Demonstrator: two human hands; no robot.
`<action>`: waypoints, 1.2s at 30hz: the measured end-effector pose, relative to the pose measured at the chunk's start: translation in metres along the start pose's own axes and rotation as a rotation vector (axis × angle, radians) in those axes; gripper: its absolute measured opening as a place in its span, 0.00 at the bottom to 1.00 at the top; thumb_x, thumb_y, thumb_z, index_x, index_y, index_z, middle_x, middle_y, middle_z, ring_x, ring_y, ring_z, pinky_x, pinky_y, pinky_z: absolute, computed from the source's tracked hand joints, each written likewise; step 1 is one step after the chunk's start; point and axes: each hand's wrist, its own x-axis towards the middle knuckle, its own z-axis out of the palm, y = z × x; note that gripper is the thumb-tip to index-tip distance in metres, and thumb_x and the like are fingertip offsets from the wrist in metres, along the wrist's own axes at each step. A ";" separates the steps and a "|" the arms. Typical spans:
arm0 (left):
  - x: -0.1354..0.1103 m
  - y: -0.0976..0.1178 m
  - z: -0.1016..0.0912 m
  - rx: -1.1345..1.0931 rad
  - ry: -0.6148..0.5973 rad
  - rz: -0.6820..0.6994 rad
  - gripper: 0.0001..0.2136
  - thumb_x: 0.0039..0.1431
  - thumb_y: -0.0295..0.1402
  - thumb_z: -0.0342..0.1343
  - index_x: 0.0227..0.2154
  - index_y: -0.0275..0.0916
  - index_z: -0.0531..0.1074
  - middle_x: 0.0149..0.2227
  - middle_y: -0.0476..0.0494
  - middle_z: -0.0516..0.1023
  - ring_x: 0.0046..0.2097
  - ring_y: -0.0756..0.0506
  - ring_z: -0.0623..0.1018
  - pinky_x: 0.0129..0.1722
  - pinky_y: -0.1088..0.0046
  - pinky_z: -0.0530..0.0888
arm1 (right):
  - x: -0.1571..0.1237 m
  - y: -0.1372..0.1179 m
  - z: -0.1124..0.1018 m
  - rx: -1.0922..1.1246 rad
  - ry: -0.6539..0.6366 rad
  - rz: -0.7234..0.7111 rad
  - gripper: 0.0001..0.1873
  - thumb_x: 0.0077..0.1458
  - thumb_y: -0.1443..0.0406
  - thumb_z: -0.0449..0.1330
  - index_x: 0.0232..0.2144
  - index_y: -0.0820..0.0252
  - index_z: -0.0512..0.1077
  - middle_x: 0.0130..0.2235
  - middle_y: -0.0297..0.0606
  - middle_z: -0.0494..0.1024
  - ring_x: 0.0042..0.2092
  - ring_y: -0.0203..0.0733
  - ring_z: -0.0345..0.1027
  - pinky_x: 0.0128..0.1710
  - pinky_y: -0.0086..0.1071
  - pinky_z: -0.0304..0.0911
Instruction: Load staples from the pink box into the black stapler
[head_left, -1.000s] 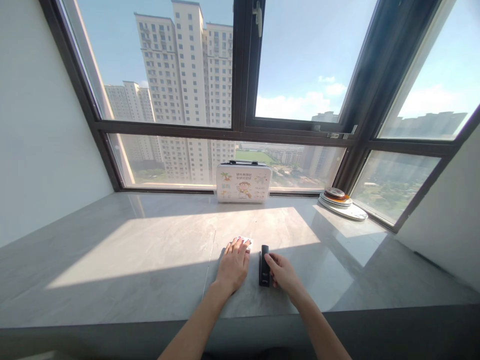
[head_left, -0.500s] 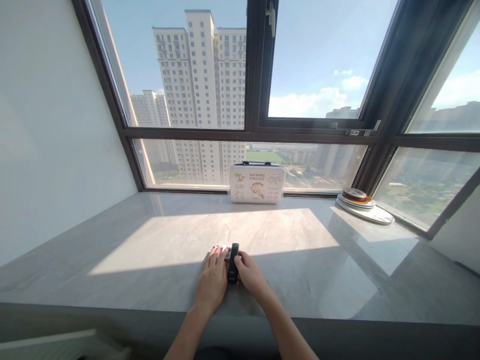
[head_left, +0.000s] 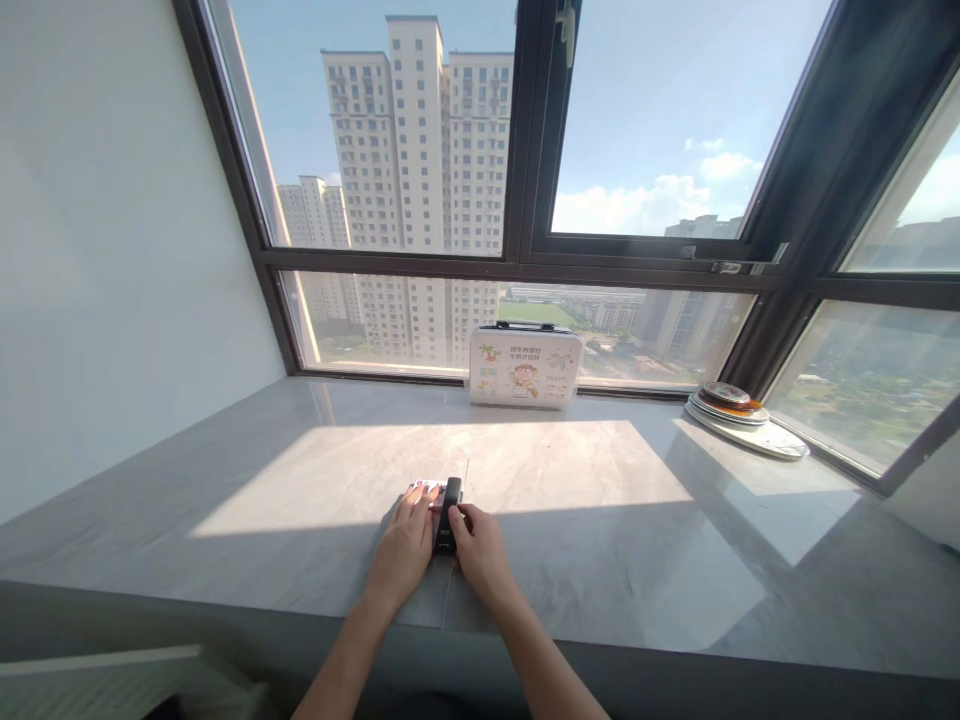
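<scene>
Head view: the left hand (head_left: 403, 540) lies palm down, its fingers stretched out side by side over a small printed paper (head_left: 429, 484), most of which it hides, on the window ledge (head_left: 570, 560). The right hand (head_left: 481, 545) pinches a black stapler (head_left: 445, 525) from its right side, thumb uppermost; its other fingers are mostly hidden. The stapler sits right up against the left hand's fingers, at the paper's right part, pointing away from the person and leaning slightly right. Whether any paper is between its two arms, I cannot tell.

For a good hold, the left hand would do best to press evenly, so the paper neither slides nor curls, with its fingertips clear of the stapler's front end. The right hand should level the stapler's base on the ledge and square it to the paper's edge before bearing down.
</scene>
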 end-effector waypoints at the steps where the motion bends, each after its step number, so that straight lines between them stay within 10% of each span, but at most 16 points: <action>1: 0.001 -0.001 0.000 -0.004 0.000 0.002 0.21 0.72 0.33 0.38 0.65 0.47 0.60 0.67 0.43 0.62 0.70 0.41 0.57 0.67 0.55 0.62 | 0.000 -0.001 0.000 -0.011 0.008 -0.012 0.26 0.64 0.45 0.51 0.40 0.59 0.76 0.32 0.40 0.79 0.29 0.42 0.70 0.26 0.31 0.62; 25: -0.003 0.013 -0.011 0.124 0.008 -0.074 0.22 0.71 0.31 0.40 0.64 0.51 0.62 0.67 0.42 0.65 0.68 0.39 0.62 0.63 0.52 0.61 | -0.002 -0.012 -0.004 -0.048 0.071 0.012 0.34 0.66 0.42 0.42 0.28 0.58 0.74 0.26 0.38 0.76 0.30 0.43 0.68 0.28 0.32 0.58; 36: -0.003 0.019 -0.015 0.199 0.014 -0.077 0.22 0.71 0.29 0.40 0.64 0.51 0.63 0.65 0.44 0.66 0.66 0.41 0.64 0.63 0.56 0.61 | -0.011 -0.013 -0.004 0.113 0.267 0.013 0.23 0.66 0.51 0.45 0.40 0.58 0.74 0.24 0.31 0.71 0.26 0.39 0.64 0.27 0.30 0.57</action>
